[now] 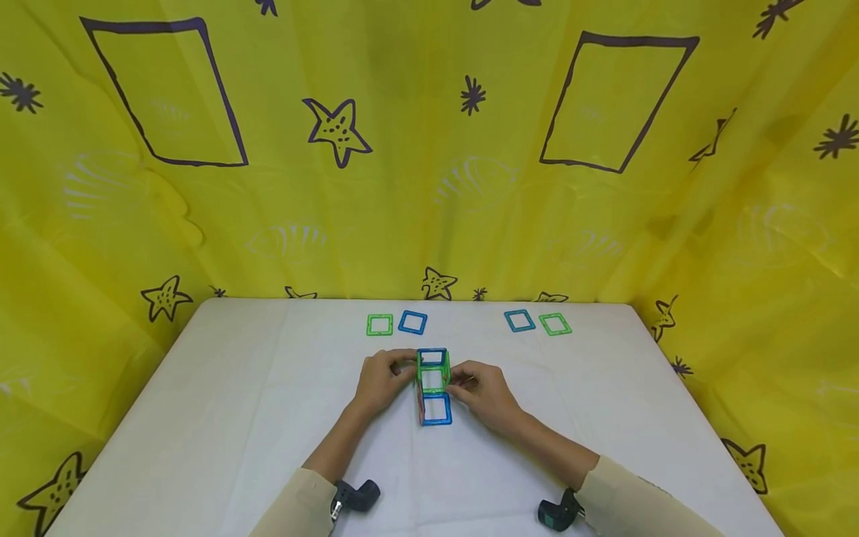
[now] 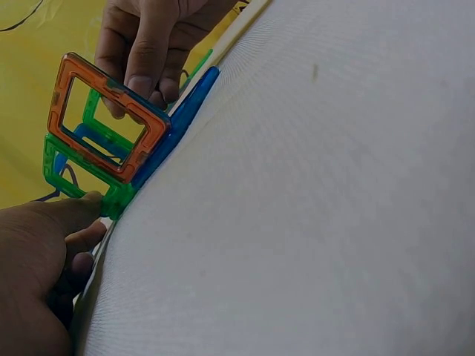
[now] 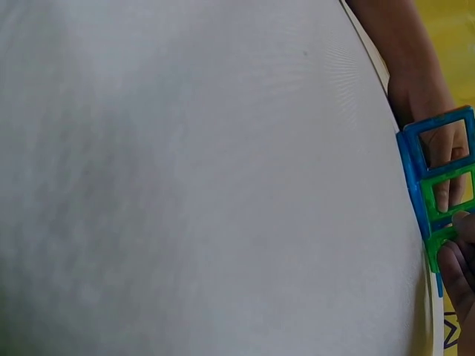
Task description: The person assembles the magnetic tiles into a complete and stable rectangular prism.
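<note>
Several square magnetic tiles form a small structure between the two hands. In the head view, a blue tile (image 1: 438,422) lies at its front, a green tile (image 1: 432,391) comes behind, and another blue tile (image 1: 432,350) tops the back. An orange tile (image 2: 58,104) stands upright on the left side. My left hand (image 1: 382,384) pinches a standing green tile (image 2: 116,200) at the left rear, thumb at its lower corner. On the opposite side, my right hand (image 1: 485,391) grips a green tile (image 3: 436,241) between thumb and fingers.
Farther back on the white table (image 1: 201,418) lie a loose green tile (image 1: 379,333) and blue tile (image 1: 412,331) at left, with another blue tile (image 1: 520,329) and green tile (image 1: 555,333) at right. A yellow patterned curtain (image 1: 403,224) surrounds the table's back and sides.
</note>
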`<action>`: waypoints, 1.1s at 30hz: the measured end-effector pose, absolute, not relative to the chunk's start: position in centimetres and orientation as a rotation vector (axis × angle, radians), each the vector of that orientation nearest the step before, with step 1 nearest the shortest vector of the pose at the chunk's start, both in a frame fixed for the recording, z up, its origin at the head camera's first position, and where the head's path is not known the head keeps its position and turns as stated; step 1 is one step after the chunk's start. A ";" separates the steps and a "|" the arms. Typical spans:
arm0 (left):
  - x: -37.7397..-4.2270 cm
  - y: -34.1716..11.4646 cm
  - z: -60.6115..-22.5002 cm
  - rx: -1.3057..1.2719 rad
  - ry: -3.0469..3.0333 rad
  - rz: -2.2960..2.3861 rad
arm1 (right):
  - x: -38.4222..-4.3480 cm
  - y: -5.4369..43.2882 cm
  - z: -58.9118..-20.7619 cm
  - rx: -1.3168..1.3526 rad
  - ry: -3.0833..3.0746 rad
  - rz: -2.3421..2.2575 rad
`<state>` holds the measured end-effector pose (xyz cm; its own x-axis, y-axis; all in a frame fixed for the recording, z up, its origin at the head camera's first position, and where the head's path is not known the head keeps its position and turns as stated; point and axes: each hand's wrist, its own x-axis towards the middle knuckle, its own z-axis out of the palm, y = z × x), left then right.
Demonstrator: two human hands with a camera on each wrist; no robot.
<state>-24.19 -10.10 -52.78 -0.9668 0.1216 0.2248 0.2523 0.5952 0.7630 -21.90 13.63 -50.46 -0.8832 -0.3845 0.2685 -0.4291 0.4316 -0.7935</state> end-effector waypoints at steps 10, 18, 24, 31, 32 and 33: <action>-24.2 -10.1 -52.7 -0.300 -2.685 -1.312 | -22.0 13.6 -50.6 0.785 -2.607 1.452; -24.2 -10.1 -52.7 -0.302 -2.683 -1.303 | -21.9 13.7 -50.5 0.806 -2.616 1.439; -24.3 -10.1 -52.6 -0.301 -2.684 -1.306 | -21.8 13.7 -50.2 0.799 -2.624 1.445; -24.3 -10.1 -52.6 -0.306 -2.676 -1.310 | -21.8 13.9 -50.1 0.760 -2.660 1.411; -24.3 -10.1 -52.6 -0.306 -2.676 -1.313 | -21.8 13.9 -50.1 0.752 -2.669 1.410; -24.3 -10.1 -52.6 -0.306 -2.676 -1.317 | -21.8 14.0 -50.1 0.746 -2.676 1.412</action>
